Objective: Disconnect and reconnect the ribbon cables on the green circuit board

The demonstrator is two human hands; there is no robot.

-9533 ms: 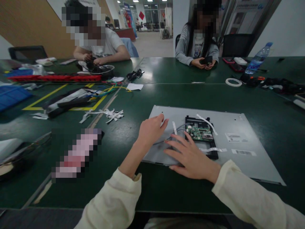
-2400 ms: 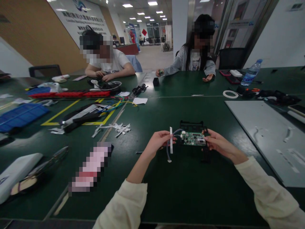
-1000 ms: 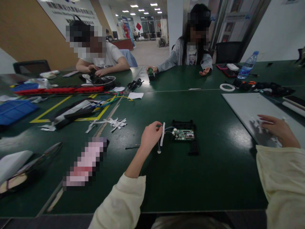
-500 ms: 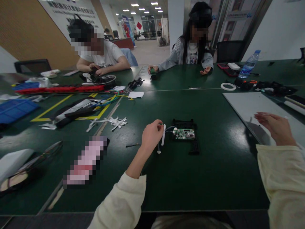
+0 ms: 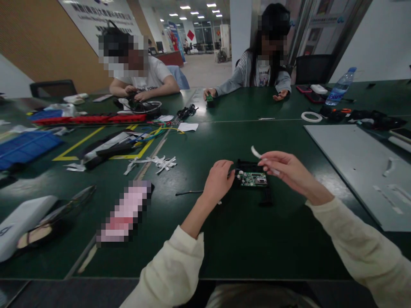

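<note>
Pinching a white strip (image 5: 255, 152), right hand (image 5: 287, 172) is hovering by the mid-frame circuit board (image 5: 252, 179).
Left hand (image 5: 219, 182) is curling at the board's left edge, grip unclear; green tabletop (image 5: 272, 244) is spreading toward lower frame.

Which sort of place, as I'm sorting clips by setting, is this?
Probably an office used for electronics work: a circuit board lies on the green table, a black chair stands at the far side, and a lettered wall sign shows beyond.
</note>
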